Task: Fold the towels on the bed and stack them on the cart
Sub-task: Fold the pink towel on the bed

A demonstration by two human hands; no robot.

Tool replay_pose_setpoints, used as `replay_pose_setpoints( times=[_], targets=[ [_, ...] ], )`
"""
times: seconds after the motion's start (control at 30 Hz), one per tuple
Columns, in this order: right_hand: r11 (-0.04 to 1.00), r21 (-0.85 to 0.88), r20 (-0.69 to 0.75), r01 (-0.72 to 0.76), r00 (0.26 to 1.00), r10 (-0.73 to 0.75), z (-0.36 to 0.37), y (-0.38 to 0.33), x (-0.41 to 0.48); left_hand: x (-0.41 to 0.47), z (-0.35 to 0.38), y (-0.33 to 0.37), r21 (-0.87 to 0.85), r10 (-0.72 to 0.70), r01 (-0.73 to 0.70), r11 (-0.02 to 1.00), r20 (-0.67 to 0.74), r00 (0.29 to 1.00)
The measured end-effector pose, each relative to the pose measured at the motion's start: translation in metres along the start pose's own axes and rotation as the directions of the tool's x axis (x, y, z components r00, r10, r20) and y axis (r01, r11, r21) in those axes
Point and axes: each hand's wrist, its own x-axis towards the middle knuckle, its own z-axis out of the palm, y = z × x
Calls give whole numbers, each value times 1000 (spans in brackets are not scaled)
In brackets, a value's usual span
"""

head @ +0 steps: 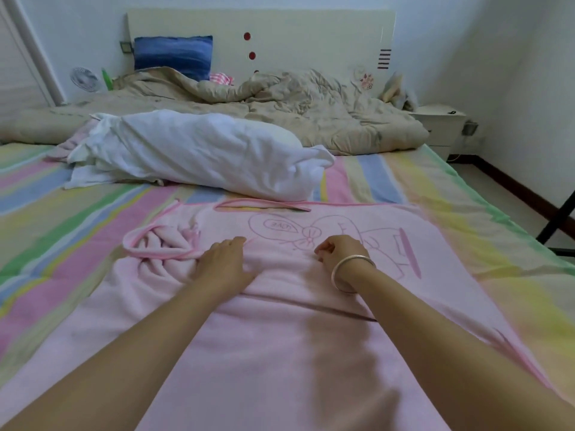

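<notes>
Bed [77,213] w/ striped sheet fills most of the frame. Pink towel [280,353] lies spread over its lower centre, running from bottom edge up to approx mid-frame. It looks thin, soft and light, w/ no stiffness, so it should drape and crease wherever lifted. It probably won't slip much on the sheet. The trimmed hem looks like the best place to take hold: far corners first, esp. the bunched corner [161,247] left of centre, which needs pulling flat before any fold. A ridge also crosses the towel below the hands and wants smoothing.

Beige quilt [311,113] is rumpled across the upper frame, well apart from the pink towel. White towels [202,154] are heaped just above it, touching or nearly touching its far hem, so they could get in the way of a fold made toward the top. Headboard [295,35] is at top centre, w/ blue pillow [174,56] at upper left. Nightstand [441,126] is at upper right. Black frame [560,219] sits at the right edge and is poss. the cart, but I can't tell. Small fan [84,79] is at far upper left.

Left hand [222,262] lies flat on the towel just beside the bunched corner, fingers straight and close together. Right hand [340,250] is on the towel near the drawing, fingers curled in, but I can't tell whether they pinch cloth. Bracelet [353,258] is on the right wrist.
</notes>
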Motion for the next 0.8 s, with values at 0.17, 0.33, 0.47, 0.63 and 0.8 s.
replay_pose_setpoints(
  times=[0.17, 0.33, 0.47, 0.63, 0.8],
  targets=[
    [994, -47, 301, 102, 950, -84, 12, -21, 11, 11, 7, -2, 118, -55, 51, 992, 28, 998],
    [963, -122, 507, 241, 849, -148, 4, -40, -2, 6, 8, 10, 166, -50, 67, 984, -106, 993],
    [976, 48, 430, 210, 878, -210, -6, -38, -10, -1, 8, 8, 147, -6, 43, 988, -242, 970],
    [923, 381, 154, 47, 982, -113, -54, -23, 13, 7, -8, 0, -154, 123, -181, 971, -323, 938],
    [702, 691, 28, -170, 977, 210, -96, 18, 64, 60, -21, 35, -131, 217, -259, 957, -268, 939]
  ],
)
